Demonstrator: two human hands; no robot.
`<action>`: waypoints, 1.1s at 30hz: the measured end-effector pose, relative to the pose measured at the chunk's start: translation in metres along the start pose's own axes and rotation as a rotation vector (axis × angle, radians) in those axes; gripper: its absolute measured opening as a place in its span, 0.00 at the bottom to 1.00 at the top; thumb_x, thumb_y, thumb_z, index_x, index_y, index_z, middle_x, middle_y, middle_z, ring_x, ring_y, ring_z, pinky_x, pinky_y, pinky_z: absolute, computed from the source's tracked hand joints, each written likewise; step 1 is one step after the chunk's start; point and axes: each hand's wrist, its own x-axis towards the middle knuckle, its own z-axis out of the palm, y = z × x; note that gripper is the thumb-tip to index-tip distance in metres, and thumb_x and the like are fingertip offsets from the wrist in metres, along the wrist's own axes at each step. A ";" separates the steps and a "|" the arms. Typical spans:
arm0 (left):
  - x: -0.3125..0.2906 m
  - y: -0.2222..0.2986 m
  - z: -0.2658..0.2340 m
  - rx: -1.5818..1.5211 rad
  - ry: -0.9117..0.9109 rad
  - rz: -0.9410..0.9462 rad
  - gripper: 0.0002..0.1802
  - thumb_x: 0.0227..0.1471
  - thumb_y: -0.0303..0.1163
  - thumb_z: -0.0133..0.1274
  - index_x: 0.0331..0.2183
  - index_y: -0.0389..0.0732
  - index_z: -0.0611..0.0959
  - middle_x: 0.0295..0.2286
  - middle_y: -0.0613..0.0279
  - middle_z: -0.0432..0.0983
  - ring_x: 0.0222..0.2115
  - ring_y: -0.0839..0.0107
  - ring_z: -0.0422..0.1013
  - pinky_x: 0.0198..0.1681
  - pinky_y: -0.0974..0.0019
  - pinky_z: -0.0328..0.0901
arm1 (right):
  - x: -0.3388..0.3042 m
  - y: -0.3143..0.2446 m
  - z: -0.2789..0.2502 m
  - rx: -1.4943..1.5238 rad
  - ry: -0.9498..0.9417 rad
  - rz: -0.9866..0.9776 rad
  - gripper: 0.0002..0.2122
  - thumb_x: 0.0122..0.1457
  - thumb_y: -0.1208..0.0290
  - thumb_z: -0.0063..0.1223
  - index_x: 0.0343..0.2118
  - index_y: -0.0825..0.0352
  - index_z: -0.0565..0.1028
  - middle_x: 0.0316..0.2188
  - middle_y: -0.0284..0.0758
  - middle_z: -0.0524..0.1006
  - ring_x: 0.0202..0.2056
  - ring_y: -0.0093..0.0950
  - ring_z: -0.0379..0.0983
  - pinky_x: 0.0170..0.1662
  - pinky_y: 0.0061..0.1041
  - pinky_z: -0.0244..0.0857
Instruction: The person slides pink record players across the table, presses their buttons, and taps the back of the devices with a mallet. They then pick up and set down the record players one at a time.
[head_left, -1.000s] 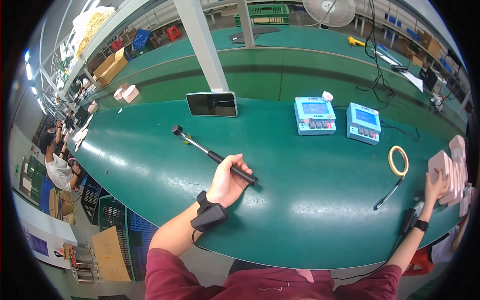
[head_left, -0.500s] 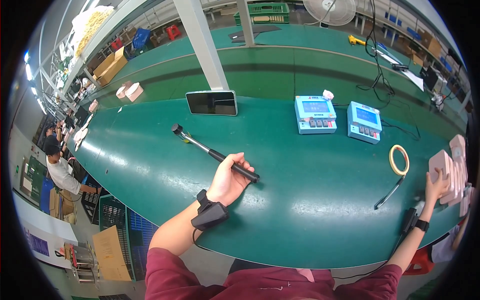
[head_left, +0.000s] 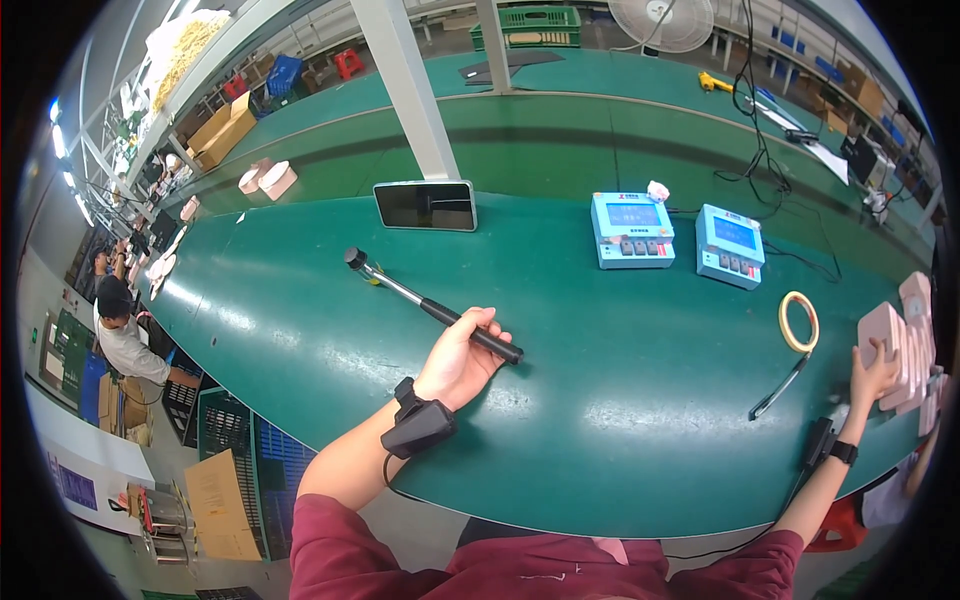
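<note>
My left hand is closed round the black grip of a long-handled tool. The tool has a silver shaft and a round black head, and lies slantwise over the green table, its head far and to the left. Over at the right edge, my right hand has its fingers against a row of pale pink, rounded flat pieces and grips the nearest ones. How many it holds is hidden. On my left wrist sits a black strapped device.
Two light-blue boxes with screens stand toward the back right. A tape roll and a pen lie near my right hand. A phone leans against a white post. Pink pieces sit on the green belt behind.
The pink pieces on the belt at the back left have shifted a little to the right. My left hand and the tool have barely moved; my right hand stays on the stacked pieces.
</note>
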 end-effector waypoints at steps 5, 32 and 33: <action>0.002 -0.004 -0.001 0.019 -0.051 0.063 0.09 0.54 0.31 0.53 0.24 0.47 0.71 0.22 0.69 0.70 0.27 0.74 0.68 0.36 0.70 0.64 | 0.001 0.004 0.003 -0.009 0.021 -0.004 0.20 0.48 0.57 0.63 0.46 0.46 0.74 0.59 0.48 0.56 0.60 0.47 0.51 0.60 0.42 0.48; -0.016 -0.020 0.002 0.601 -0.359 0.828 0.10 0.55 0.25 0.52 0.25 0.38 0.69 0.21 0.61 0.70 0.20 0.76 0.67 0.23 0.73 0.63 | 0.001 0.005 0.001 -0.061 0.018 -0.013 0.20 0.47 0.55 0.62 0.46 0.44 0.74 0.59 0.47 0.57 0.60 0.48 0.52 0.60 0.43 0.49; -0.016 -0.022 0.002 0.525 -0.403 0.776 0.09 0.56 0.25 0.51 0.26 0.38 0.69 0.21 0.61 0.70 0.19 0.76 0.67 0.22 0.73 0.63 | 0.002 0.004 0.000 -0.073 0.016 -0.007 0.20 0.47 0.55 0.62 0.46 0.44 0.74 0.59 0.47 0.57 0.60 0.48 0.52 0.60 0.43 0.49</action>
